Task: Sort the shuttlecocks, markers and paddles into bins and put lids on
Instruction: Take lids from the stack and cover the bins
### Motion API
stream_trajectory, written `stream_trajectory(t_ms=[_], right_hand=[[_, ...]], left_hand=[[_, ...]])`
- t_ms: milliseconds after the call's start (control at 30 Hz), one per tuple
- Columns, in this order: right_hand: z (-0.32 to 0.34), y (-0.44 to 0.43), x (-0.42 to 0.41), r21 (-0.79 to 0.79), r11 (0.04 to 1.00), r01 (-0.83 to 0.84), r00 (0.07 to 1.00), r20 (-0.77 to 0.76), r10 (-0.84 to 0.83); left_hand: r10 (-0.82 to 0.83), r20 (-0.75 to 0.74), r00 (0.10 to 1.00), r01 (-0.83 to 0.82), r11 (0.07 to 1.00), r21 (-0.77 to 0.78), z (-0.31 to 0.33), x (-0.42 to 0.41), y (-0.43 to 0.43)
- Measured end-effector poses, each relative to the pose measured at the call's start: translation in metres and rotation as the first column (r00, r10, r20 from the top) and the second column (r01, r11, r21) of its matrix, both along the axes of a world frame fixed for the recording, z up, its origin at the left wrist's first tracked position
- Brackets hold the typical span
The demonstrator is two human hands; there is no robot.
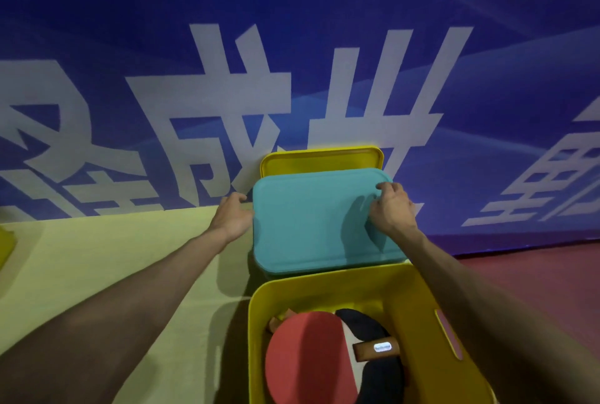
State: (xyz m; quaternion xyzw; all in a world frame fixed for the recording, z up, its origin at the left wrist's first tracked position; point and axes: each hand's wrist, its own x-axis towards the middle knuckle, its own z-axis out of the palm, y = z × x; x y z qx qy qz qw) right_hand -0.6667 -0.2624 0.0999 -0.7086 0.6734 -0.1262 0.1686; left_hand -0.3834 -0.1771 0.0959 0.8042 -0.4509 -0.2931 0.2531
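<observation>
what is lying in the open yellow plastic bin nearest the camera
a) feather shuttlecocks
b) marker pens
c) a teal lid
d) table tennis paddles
d: a red-faced table tennis paddle and a black-faced paddle lie inside the open yellow plastic bin.

Both bare forearms stretch forward, drawing closer toward the wrists. The left hand (232,215) curls its fingers (238,198) round the left edge of the teal lid (308,225). The right hand (391,209) grips its far right corner, knuckles raised.
</observation>
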Motion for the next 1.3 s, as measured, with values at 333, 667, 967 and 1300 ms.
stream_trajectory(t_ms=[333,667,967,1300], right_hand=[[0.012,-0.006,0.104,-0.087,0.991,-0.098,0.990,0.091,0.106],[0.015,-0.064,0.149,-0.053,0.968,-0.245,0.955,-0.185,0.232],[-0.005,-0.111,0.158,-0.102,0.901,-0.423,0.835,-0.429,0.344],[-0.001,-0.117,0.161,-0.067,0.915,-0.397,0.877,-0.322,0.357]], left_hand=[[-0.062,-0.187,0.980,0.009,0.963,-0.269,0.023,0.057,-0.045],[-0.127,-0.248,0.960,0.070,0.972,-0.225,0.000,0.067,-0.093],[-0.088,-0.366,0.926,0.047,0.992,-0.119,-0.026,0.055,-0.117],[-0.010,-0.388,0.922,-0.039,0.992,-0.119,-0.018,0.051,-0.118]])
